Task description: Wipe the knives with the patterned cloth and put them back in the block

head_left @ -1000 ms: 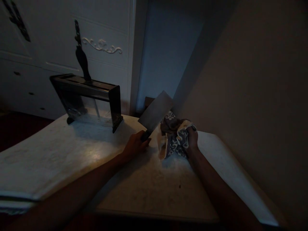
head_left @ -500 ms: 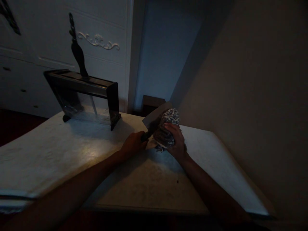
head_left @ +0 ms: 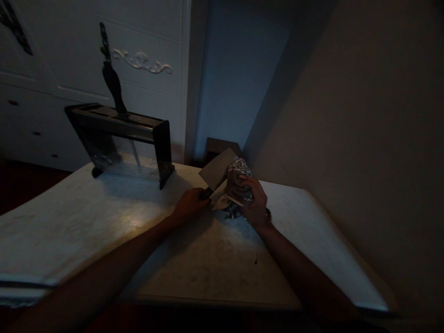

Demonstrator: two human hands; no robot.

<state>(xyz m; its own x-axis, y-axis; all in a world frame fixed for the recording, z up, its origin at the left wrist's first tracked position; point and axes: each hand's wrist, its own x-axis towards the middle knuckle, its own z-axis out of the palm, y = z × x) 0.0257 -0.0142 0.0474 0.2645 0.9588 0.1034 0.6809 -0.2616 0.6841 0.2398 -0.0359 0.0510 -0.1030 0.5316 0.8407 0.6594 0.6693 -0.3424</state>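
Observation:
My left hand (head_left: 191, 203) is closed round the dark handle of a cleaver (head_left: 218, 167), whose broad blade points up and away from me above the table. In my right hand (head_left: 255, 202) is a bunched, patterned cloth (head_left: 238, 181), gripped against the right side of the blade. Part of the blade's lower edge lies hidden behind the cloth. A pale fold of the cloth hangs near the handle, and its lower end is close to the tabletop.
On the pale table (head_left: 104, 222), at the left, stands a knife block (head_left: 161, 150) with clear sides and one black-handled tool (head_left: 113, 85) upright in it. White cabinet doors (head_left: 149, 27) rise behind. A wall (head_left: 364, 115) borders the right, and a dark box (head_left: 224, 145) sits beyond the far edge.
My right hand and the cloth have slid left and slightly down along the cleaver. More of the blade shows, and the cleaver has shifted a little left.

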